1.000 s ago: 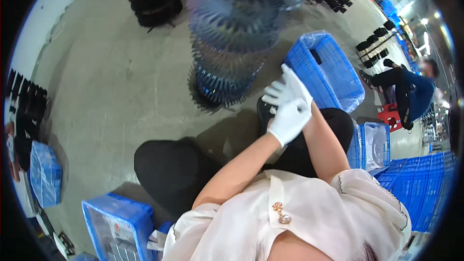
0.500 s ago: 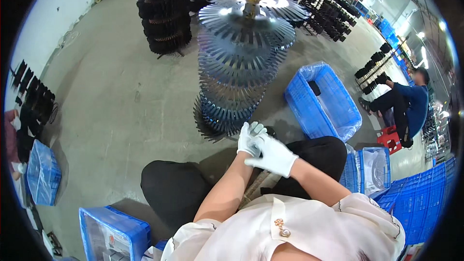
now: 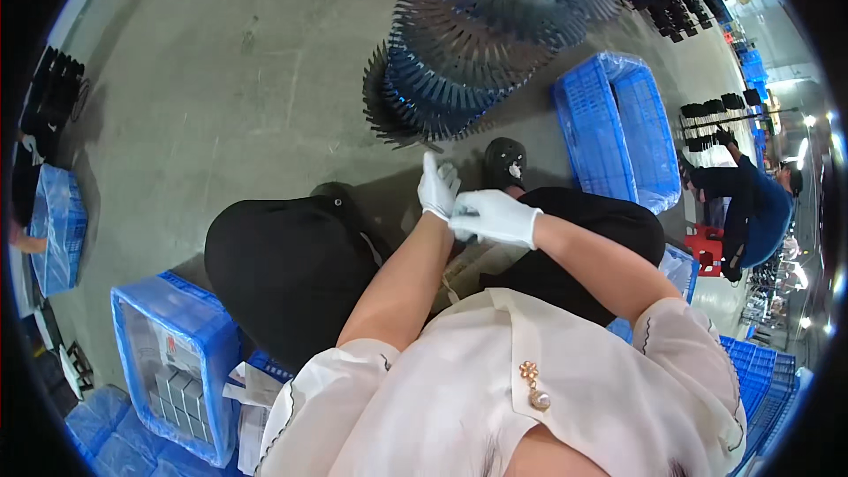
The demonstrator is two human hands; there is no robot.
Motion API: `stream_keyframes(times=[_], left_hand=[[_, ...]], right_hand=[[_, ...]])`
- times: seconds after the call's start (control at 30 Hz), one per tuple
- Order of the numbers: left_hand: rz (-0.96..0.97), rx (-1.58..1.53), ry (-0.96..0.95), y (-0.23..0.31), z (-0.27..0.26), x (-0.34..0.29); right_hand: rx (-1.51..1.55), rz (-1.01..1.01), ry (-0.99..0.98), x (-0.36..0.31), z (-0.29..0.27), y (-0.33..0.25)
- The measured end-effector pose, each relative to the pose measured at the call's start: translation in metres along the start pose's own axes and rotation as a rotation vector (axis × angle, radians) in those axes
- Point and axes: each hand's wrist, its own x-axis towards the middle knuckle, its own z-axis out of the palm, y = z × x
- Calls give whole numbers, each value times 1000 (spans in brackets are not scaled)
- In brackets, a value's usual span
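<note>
Both my hands wear white gloves and are close together above the gap between my knees. My left hand (image 3: 436, 187) points away from me with its fingers partly spread and nothing in it. Crossing in from the right, my right hand (image 3: 496, 217) has its fingers closed at the wrist of the left glove, seemingly pinching its cuff. Just beyond my hands stands a tall stack of round metal discs (image 3: 477, 44) with slotted, comb-like edges, dark and bluish. Its lowest discs are nearest my left fingertips, without touching them.
A blue crate (image 3: 587, 137) lined with clear plastic stands right of the stack. Another lined crate (image 3: 225, 389) with grey blocks sits by my left knee. At the right a person (image 3: 760, 212) sits near a red stool (image 3: 705, 247). A further blue crate (image 3: 55, 230) is far left.
The view has tipped downward, so the stack sits higher in the picture and its top is cut off. My right hand has shifted from the left palm to the left wrist.
</note>
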Motion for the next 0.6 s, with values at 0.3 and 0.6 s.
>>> stream_keyframes(times=[0.3,0.6], left_hand=[[-170,-400,206,17,-17,69],[-334,-733,140,48,-11,104]], right_hand=[[-582,-94,539,112,-1,73],[-657,-137,647,149,14,90]])
